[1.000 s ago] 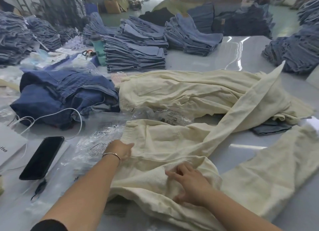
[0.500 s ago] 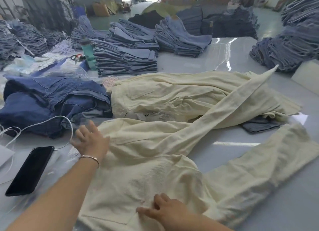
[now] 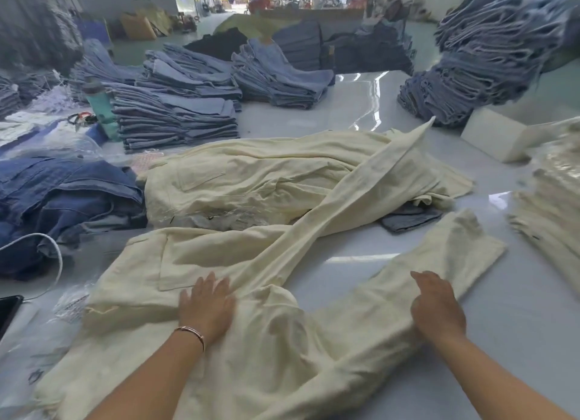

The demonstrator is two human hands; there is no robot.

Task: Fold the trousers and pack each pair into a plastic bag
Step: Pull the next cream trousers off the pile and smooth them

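Palms flat, fingers straight: left hand (image 3: pixel 207 306) and right hand (image 3: pixel 437 306) on rumpled cream woven trousers (image 3: pixel 282 357), neither grip clenched.

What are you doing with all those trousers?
A person is getting a pair of cream trousers ready to fold on a big white table. The left hand lies flat on the seat part, and the right hand rests flat on one leg. The other leg stretches away across a second cream pile. Nothing is folded or bagged yet. Stacks of folded jeans sit further back.
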